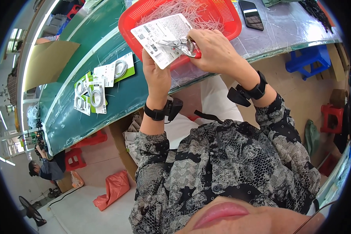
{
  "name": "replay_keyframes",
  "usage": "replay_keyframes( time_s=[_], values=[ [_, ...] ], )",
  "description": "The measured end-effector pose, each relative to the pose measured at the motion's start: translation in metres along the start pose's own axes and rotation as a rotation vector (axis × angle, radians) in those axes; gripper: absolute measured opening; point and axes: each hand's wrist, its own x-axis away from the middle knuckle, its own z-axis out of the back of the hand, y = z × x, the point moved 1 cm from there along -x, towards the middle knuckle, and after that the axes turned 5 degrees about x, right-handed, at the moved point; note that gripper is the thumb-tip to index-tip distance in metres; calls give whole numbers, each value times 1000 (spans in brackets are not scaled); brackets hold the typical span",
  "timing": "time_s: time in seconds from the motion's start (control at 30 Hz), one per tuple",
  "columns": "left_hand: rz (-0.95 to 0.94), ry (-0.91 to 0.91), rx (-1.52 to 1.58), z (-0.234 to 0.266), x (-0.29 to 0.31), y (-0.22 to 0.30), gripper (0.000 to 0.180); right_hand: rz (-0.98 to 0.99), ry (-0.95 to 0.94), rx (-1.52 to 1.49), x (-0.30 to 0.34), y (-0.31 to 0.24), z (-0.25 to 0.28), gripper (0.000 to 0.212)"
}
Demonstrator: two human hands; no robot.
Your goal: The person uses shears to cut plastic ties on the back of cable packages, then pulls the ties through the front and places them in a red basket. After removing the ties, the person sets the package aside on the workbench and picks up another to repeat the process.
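My left hand (pixel 155 74) grips the lower edge of a white printed blister card (pixel 166 34), its back side facing up. Red-handled pliers or snips (pixel 183 45) are held in my right hand (pixel 216 50), their metal jaws lying across the middle of the card. Whether the jaws touch it, I cannot tell. Just beyond and below the card is a red plastic basket (pixel 232 19) with many thin clear plastic strips (pixel 191 11) in it.
Several packaged white cables (pixel 96 97) on green and white cards lie to the left on the green tabletop (pixel 60 117). A black phone (pixel 251 15) rests right of the basket. Blue (pixel 310 62) and red (pixel 332 117) stools stand at the right. Another person (pixel 46 167) is far left.
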Motion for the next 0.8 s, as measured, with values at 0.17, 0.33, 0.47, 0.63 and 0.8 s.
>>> replay_keyframes(
  time_s=[0.17, 0.33, 0.47, 0.63, 0.8],
  values=[
    [-5, 7, -44, -3, 3, -2, 35, -53, -95, -52, 0, 0, -1, 31],
    [-84, -65, -209, -1, -1, -3, 36, -143, -198, -245, 6, -3, 1, 27],
    [-112, -92, -264, -5, -3, -3, 37, -199, -282, -301, 6, 0, 1, 26],
    [-273, -89, -858, -23, -10, 11, 25, -308, -155, -808, 6, 10, 5, 29],
    [-588, -186, -1198, -39, -12, 16, 27, -319, 71, -893, 4, -2, 22, 24]
  ],
)
